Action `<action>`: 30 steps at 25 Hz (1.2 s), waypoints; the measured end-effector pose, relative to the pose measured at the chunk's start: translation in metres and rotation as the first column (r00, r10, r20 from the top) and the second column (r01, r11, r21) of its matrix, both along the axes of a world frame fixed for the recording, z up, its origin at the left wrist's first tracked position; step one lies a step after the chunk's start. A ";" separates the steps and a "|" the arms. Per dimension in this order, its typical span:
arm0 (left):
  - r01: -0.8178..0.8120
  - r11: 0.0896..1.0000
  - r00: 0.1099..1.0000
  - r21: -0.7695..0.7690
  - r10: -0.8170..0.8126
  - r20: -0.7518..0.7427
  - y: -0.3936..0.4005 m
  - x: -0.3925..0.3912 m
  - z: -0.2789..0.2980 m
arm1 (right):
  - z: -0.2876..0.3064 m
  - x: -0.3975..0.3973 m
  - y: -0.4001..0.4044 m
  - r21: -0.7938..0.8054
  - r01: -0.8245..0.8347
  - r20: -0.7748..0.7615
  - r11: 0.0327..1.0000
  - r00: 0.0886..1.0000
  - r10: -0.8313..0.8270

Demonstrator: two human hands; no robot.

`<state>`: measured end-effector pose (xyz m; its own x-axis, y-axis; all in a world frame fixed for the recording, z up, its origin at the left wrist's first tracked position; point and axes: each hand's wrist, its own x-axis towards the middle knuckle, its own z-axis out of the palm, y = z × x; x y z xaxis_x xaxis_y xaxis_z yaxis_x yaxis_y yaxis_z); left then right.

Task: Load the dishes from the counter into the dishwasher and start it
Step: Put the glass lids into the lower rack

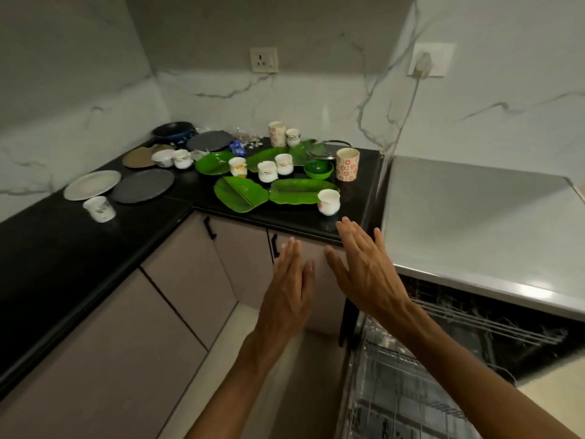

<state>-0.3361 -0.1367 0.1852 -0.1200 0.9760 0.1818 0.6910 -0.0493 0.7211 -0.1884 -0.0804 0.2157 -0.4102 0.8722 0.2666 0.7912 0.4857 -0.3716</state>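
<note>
Dishes crowd the black L-shaped counter (63,248). Green leaf-shaped plates (240,194) lie in the middle among several small white cups (328,201). A green bowl (318,170), a glass lid (328,147) and a flowered tumbler (347,163) stand at the right end. Round grey plates (143,186) and a pale plate (92,184) sit on the left stretch. The dishwasher (474,327) is open at lower right, its wire racks (399,391) pulled out. My left hand (289,289) and my right hand (367,267) hover flat and empty, in front of the counter's edge.
Cabinet doors with black handles (209,228) run under the counter. A grey appliance top (474,217) lies right of the counter. A plugged-in cord (408,109) hangs from a wall socket. A dark pan (173,129) sits in the far corner.
</note>
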 end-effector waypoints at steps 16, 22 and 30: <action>-0.016 0.996 0.999 0.085 0.020 -0.047 0.096 -0.164 0.034 | 0.015 -0.156 0.084 0.162 -0.018 -0.021 0.987 1.000 0.022; 0.042 0.996 0.996 0.079 -0.036 -0.075 0.155 -0.238 0.046 | 0.018 -0.217 0.130 0.172 0.067 -0.040 0.983 0.997 -0.061; 0.099 0.991 0.995 0.095 -0.099 -0.009 0.225 -0.253 0.040 | 0.012 -0.229 0.197 0.180 0.103 -0.044 0.978 0.994 -0.096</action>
